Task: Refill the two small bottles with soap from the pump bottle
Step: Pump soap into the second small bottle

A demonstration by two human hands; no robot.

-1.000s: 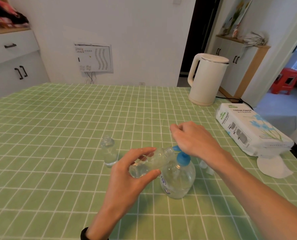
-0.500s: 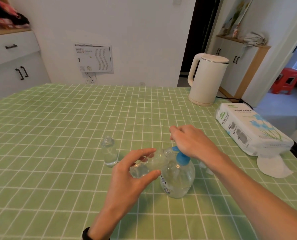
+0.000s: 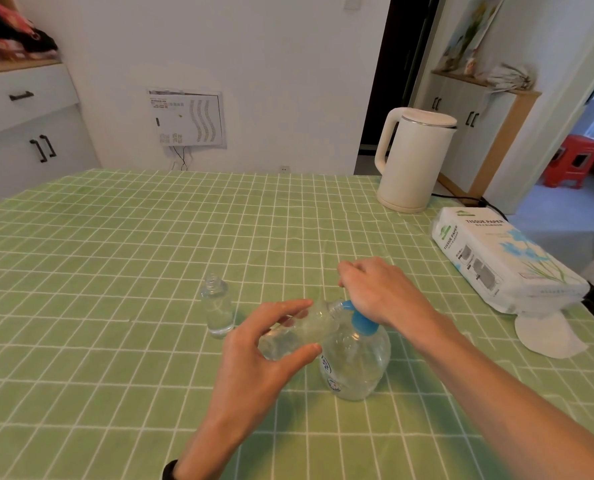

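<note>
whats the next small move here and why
Probably one press down with the right hand. It grips the blue pump top of the clear round pump bottle, and the left hand holds a small clear plastic bottle tilted, its open mouth at the nozzle, so soap should go straight in.

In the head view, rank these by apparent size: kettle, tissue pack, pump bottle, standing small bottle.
Largest: the tissue pack and the kettle, about alike; the pack lies nearer, so they stay unranked.
Then: the pump bottle.
Smallest: the standing small bottle.
</note>
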